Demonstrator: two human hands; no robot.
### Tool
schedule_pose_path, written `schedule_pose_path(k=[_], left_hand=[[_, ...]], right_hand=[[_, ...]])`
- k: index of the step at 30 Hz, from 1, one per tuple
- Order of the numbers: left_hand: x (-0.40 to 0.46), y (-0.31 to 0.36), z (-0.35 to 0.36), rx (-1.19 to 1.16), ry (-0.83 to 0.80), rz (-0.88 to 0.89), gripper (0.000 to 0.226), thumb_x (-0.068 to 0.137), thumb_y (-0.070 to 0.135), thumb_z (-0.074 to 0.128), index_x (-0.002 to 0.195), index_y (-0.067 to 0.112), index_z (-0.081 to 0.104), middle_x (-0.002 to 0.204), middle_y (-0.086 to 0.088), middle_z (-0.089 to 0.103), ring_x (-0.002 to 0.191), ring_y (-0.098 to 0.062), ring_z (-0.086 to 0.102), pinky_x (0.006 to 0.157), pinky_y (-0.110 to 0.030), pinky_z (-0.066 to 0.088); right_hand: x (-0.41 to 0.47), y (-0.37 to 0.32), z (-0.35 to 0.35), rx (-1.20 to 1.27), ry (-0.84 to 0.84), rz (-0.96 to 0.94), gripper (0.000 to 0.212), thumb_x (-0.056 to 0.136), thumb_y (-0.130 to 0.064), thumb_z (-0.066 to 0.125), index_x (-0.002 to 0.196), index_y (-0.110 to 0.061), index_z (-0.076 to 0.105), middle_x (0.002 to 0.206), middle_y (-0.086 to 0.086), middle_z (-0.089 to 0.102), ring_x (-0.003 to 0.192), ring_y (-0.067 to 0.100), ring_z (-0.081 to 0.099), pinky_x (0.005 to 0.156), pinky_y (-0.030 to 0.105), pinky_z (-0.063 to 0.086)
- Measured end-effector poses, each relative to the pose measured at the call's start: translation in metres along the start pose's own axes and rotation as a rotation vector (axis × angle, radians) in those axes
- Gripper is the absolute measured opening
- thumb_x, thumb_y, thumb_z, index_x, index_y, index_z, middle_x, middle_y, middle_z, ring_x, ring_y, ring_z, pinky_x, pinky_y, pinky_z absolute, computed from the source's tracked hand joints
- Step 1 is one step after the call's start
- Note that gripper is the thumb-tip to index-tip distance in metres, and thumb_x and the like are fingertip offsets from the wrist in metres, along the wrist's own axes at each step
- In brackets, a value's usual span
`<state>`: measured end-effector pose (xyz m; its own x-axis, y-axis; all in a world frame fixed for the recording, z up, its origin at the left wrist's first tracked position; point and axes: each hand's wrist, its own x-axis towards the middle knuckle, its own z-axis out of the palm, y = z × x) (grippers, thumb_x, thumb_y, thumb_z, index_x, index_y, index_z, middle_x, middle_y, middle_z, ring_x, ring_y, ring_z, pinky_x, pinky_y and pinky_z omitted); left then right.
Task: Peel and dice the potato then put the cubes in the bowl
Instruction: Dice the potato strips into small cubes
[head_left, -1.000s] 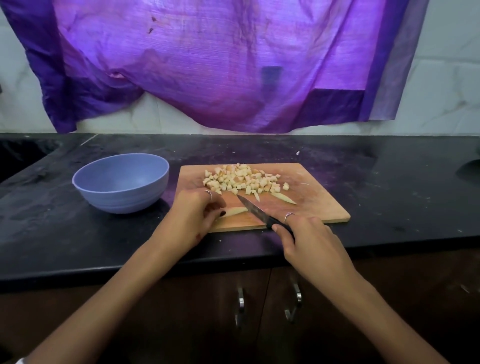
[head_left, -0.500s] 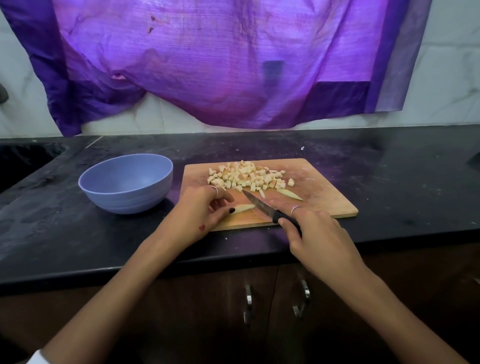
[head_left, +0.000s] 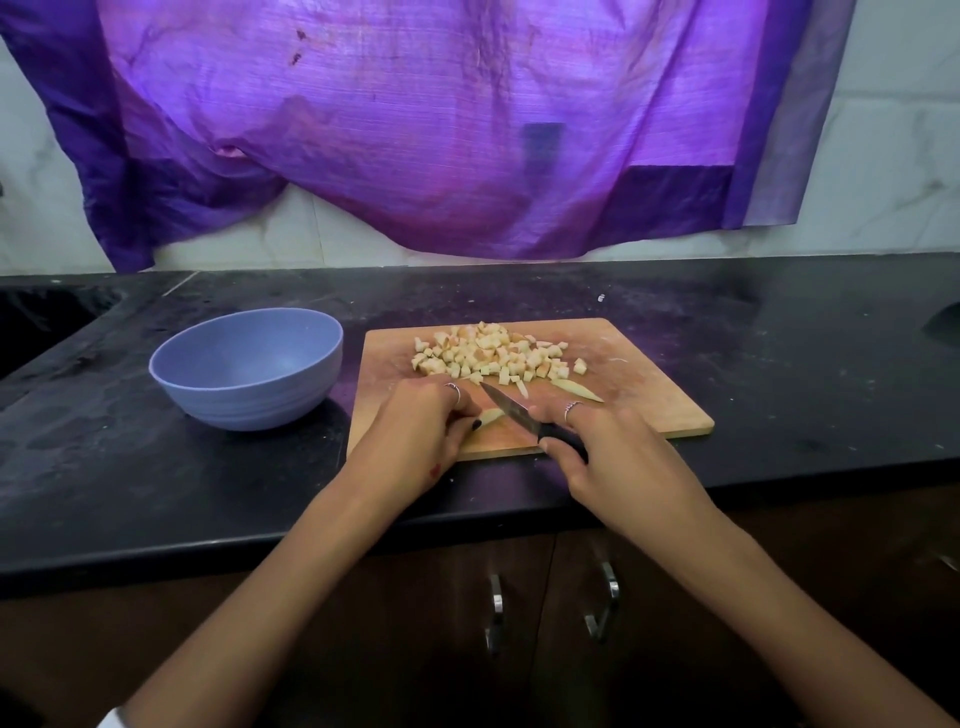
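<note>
A wooden cutting board (head_left: 649, 405) lies on the black counter with a pile of several potato cubes (head_left: 493, 356) at its far side. My left hand (head_left: 415, 431) pinches a pale potato strip (head_left: 491, 415) against the board's near part. My right hand (head_left: 608, 452) grips the black handle of a knife (head_left: 511, 410), whose blade angles up-left just right of that strip. A second potato strip (head_left: 576, 389) lies loose to the right of the blade. The blue bowl (head_left: 249, 369) stands left of the board and holds nothing.
The black counter (head_left: 805, 374) runs across the view, with a sink recess at the far left (head_left: 47, 322). A purple cloth (head_left: 441, 130) hangs on the tiled wall behind. Cabinet doors with two metal handles (head_left: 550, 608) sit below the counter edge.
My left hand has closed back onto the potato strip after its fingers lifted briefly. The knife stays beside the strip, blade tip nearer the cube pile.
</note>
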<state>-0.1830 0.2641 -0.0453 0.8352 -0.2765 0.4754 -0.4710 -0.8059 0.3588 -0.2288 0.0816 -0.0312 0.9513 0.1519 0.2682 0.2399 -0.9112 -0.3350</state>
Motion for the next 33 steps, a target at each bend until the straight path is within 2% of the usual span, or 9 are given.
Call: schedule_pose_path(k=[7,10,14,18,21,25,30,32,33], left_hand=[[0.001,0.000,-0.002,0.007,-0.006,0.112,0.013,0.088,0.013,0.065,0.096,0.010,0.075,0.084,0.008,0.058,0.063,0.004,0.040,0.065,0.000,0.034],[0.001,0.001,0.004,0.067,0.017,0.093,0.014,0.089,0.014,0.062,0.095,0.010,0.074,0.091,0.002,0.061,0.074,-0.003,0.040,0.066,-0.010,0.030],[0.001,0.004,0.004,0.096,-0.017,0.026,0.015,0.091,0.018,0.058,0.091,0.013,0.073,0.089,0.006,0.051,0.083,-0.012,0.048,0.073,-0.022,0.037],[0.003,0.007,0.001,0.096,-0.040,0.008,0.015,0.090,0.013,0.059,0.090,0.011,0.074,0.092,0.000,0.059,0.085,-0.018,0.054,0.079,-0.030,0.045],[0.001,0.006,0.003,0.085,-0.034,0.004,0.015,0.089,0.012,0.059,0.087,0.007,0.074,0.093,-0.004,0.061,0.085,-0.022,0.056,0.079,-0.037,0.049],[-0.004,0.007,0.007,0.078,0.033,0.002,0.017,0.092,0.014,0.058,0.093,0.006,0.073,0.096,-0.006,0.060,0.087,-0.022,0.055,0.074,-0.030,0.043],[-0.010,0.009,0.015,0.046,0.111,-0.014,0.020,0.093,0.013,0.057,0.103,0.004,0.072,0.096,-0.008,0.059,0.087,-0.023,0.052,0.071,-0.025,0.034],[-0.009,0.008,0.016,0.036,0.127,-0.017,0.020,0.093,0.013,0.057,0.103,0.004,0.072,0.095,-0.008,0.059,0.085,-0.021,0.051,0.071,-0.024,0.033],[-0.009,0.007,0.017,0.028,0.134,-0.016,0.020,0.093,0.012,0.057,0.104,0.004,0.072,0.094,-0.006,0.057,0.083,-0.019,0.048,0.071,-0.024,0.033]], right_hand=[[0.022,0.001,0.005,0.058,-0.078,-0.061,0.032,0.096,-0.030,0.052,0.128,-0.034,0.053,0.105,-0.004,0.056,0.091,0.012,0.050,0.070,0.026,0.041],[0.021,0.001,0.004,0.053,-0.074,-0.072,0.034,0.096,-0.030,0.053,0.129,-0.036,0.052,0.116,-0.002,0.058,0.101,0.016,0.055,0.074,0.027,0.043],[0.012,0.002,0.000,-0.025,-0.111,-0.078,0.036,0.095,-0.030,0.054,0.130,-0.036,0.051,0.118,-0.005,0.058,0.098,0.013,0.056,0.076,0.027,0.048],[0.008,0.006,-0.007,-0.036,-0.099,0.003,0.013,0.095,-0.033,0.055,0.107,-0.036,0.054,0.104,-0.002,0.055,0.078,0.011,0.053,0.063,0.025,0.042],[0.004,0.006,-0.003,-0.137,0.006,0.015,0.031,0.096,-0.034,0.051,0.127,-0.035,0.053,0.111,0.002,0.059,0.091,0.019,0.057,0.070,0.029,0.045],[-0.003,0.001,0.011,0.129,0.123,0.011,0.036,0.093,-0.032,0.058,0.129,-0.031,0.057,0.115,-0.002,0.063,0.101,0.017,0.057,0.084,0.035,0.052],[-0.006,0.003,0.019,0.139,0.160,0.015,0.031,0.093,-0.030,0.058,0.123,-0.025,0.061,0.106,-0.002,0.064,0.095,0.015,0.058,0.079,0.036,0.053],[-0.005,0.004,0.021,0.156,0.161,-0.011,0.032,0.093,-0.029,0.059,0.124,-0.024,0.062,0.109,-0.004,0.065,0.097,0.012,0.057,0.079,0.030,0.051],[-0.004,0.005,0.022,0.167,0.160,-0.021,0.031,0.093,-0.028,0.059,0.123,-0.023,0.062,0.107,-0.008,0.064,0.093,0.008,0.055,0.075,0.022,0.048]])
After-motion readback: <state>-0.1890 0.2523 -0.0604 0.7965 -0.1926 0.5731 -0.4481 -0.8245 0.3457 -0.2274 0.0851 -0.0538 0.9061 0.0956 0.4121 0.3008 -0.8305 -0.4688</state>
